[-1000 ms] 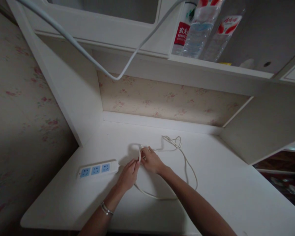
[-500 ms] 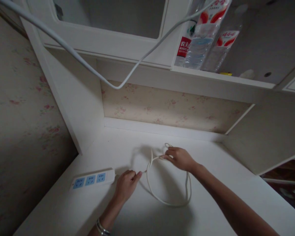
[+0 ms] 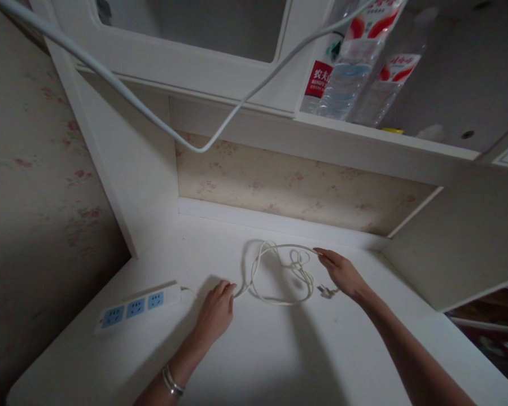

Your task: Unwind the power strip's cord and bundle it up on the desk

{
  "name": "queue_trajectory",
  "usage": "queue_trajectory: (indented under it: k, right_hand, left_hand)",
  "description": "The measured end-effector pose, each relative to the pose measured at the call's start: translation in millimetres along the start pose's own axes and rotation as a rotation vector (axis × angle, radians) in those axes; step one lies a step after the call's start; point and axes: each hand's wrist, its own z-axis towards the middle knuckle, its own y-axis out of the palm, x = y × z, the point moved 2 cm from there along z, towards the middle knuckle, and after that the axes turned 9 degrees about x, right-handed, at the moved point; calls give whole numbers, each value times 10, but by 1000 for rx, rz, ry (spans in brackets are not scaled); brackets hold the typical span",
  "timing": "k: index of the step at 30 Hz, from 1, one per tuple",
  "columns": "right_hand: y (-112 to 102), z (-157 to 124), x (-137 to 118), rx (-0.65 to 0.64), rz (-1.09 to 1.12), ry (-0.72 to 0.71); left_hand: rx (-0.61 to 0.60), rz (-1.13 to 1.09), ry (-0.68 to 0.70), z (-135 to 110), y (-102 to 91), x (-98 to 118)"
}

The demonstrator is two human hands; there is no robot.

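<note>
A white power strip [image 3: 138, 307] with blue sockets lies at the left of the white desktop. Its pale cord [image 3: 279, 303] runs under my left hand [image 3: 217, 307] and forms a loose loop between my hands. My left hand is closed on the cord near the strip. Farther right, my right hand [image 3: 338, 272] pinches another stretch of the cord at the top of the loop. A small tangle of cord lies at the loop's right side. Just below my right fingers rests the plug [image 3: 325, 291], its prongs pointing left.
A thick white cable [image 3: 201, 150] hangs across the view in front of the cabinet. Several plastic bottles [image 3: 347, 84] stand on the shelf [image 3: 389, 138] above. Side panels and a floral-papered wall [image 3: 258, 180] enclose the desk.
My right hand has moved right, drawing the cord out along the loop's top. The power strip and my left hand have shifted left. The plug now shows on the desktop.
</note>
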Motion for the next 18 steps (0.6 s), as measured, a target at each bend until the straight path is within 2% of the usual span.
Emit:
queue_trajectory:
  k: [3,5,9,12,15,18]
  right_hand:
    - [-48,-32,-361,-122,202,-12]
    - [-127,-45,-556,-145,289,-65]
    - [-293,-31,-708,-148,430,-22]
    - [-443,47,-616,-79,387,27]
    - [-638,132,-359,-5,242,34]
    - [-896,137,68,81,132,107]
  left_hand:
    - [-26,-91,-37,103,117,164]
    - [-89,-165,-103,190,200,254]
    - [-240,-373,-225,298,280,385]
    - [-305,-511,-256,293,221,445]
    - [-219,-560,-285,292,57,449]
    - [-133,-581,-303,351,-152,384]
